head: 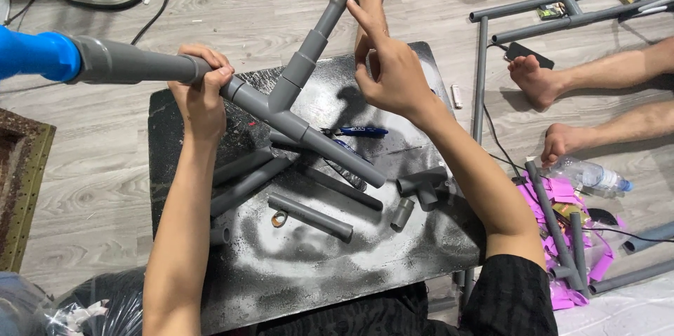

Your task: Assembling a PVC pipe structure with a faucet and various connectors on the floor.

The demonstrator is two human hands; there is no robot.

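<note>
Left hand (202, 90) has its fingers closed around the grey pipe assembly (295, 108), held above the dark board (302, 266) at centre. Right hand (390, 73) has fingers open, loosely spread beside the assembly's upward branch; contact unclear. Loose pipe pieces (310, 216) and a tee fitting (421, 185) lie on the board.

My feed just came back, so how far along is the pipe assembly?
Done: a forked pipe frame is joined through grey fittings. In hand: the left hand grips the frame near a joint; the right hand rests open-fingered by the upright branch. Left: loose pipe pieces and a tee fitting lie unused on the black board.
</note>
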